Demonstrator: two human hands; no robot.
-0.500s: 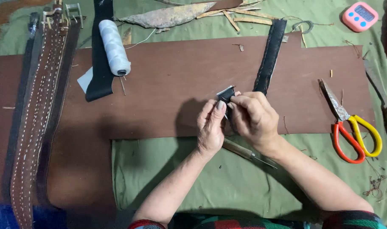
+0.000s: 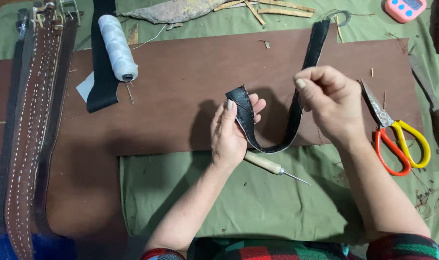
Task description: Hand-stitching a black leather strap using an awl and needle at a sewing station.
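Leather, black and narrow: a strap (image 2: 296, 103) with a pale edge, curving in a U above the brown leather sheet (image 2: 181, 96) on the bench. Left hand (image 2: 231, 132) pinches its folded end between thumb and fingers. Right hand (image 2: 328, 103) is raised beside the strap's other run, fingers pressed together (whether on a thread, I cannot tell). An awl (image 2: 272, 167) lies under the left hand; scissors (image 2: 395, 137) lie right. No containers show.
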